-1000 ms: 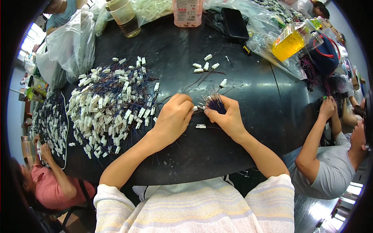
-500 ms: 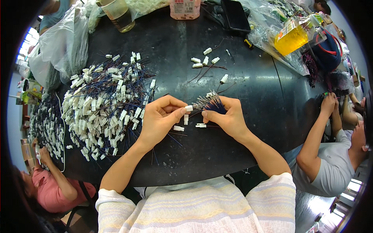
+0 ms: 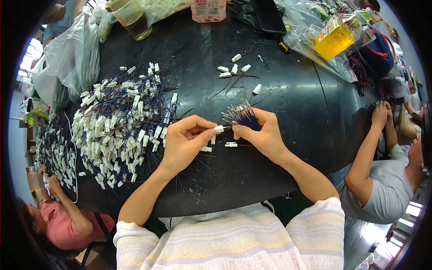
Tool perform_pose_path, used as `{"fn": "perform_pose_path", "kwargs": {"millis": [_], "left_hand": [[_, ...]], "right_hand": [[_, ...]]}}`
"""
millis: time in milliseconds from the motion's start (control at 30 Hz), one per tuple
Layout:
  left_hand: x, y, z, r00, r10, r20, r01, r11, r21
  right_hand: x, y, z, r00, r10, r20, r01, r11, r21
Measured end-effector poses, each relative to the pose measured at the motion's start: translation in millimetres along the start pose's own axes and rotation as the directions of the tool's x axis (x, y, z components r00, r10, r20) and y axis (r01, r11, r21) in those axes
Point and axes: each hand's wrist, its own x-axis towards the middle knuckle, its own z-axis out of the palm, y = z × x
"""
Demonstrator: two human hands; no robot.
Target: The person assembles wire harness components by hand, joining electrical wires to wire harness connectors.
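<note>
Between the thumb and forefinger of my left hand is pinched a small white plastic connector. My right hand is closed around a bundle of dark blue wires, whose bare metal terminals fan out up and to the left. From the right thumb and fingertip a thin wire end reaches to the connector's right side; how far it goes in is too small to tell. Just below the fingertips lie loose white connectors, one with a wire. At my left a large heap of wired white connectors spreads out.
On the dark table several wired connectors lie ahead. Farther back are a plastic cup, a pink-labelled bottle, a black phone and a yellow bottle. People sit at both sides.
My right fingertips have drawn up to the connector, with a wire end now bridging the gap. My left hand keeps its pinch. The whole view has shifted slightly.
</note>
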Motion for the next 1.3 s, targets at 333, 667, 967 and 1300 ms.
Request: {"fn": "perform_pose_path", "kwargs": {"millis": [333, 667, 967, 1300], "left_hand": [[0, -1, 2, 0.997, 0.063, 0.042, -0.069, 0.982, 0.174], [0, 8, -4, 0.914, 0.374, 0.159, -0.333, 0.468, 0.818], [2, 5, -11, 0.986, 0.123, -0.114, -0.059, 0.889, 0.455], [1, 9, -7, 0.999, -0.027, -0.022, 0.030, 0.992, 0.120]], "right_hand": [[-1, 0, 2, 0.995, -0.069, 0.066, 0.074, 0.994, -0.081], [2, -5, -1, 0.998, 0.052, 0.041, -0.054, 0.997, 0.052], [2, -3, 2, 0.997, 0.025, 0.070, -0.029, 0.998, 0.055], [3, -4, 0, 0.997, 0.022, 0.076, -0.019, 0.999, -0.034]]}}
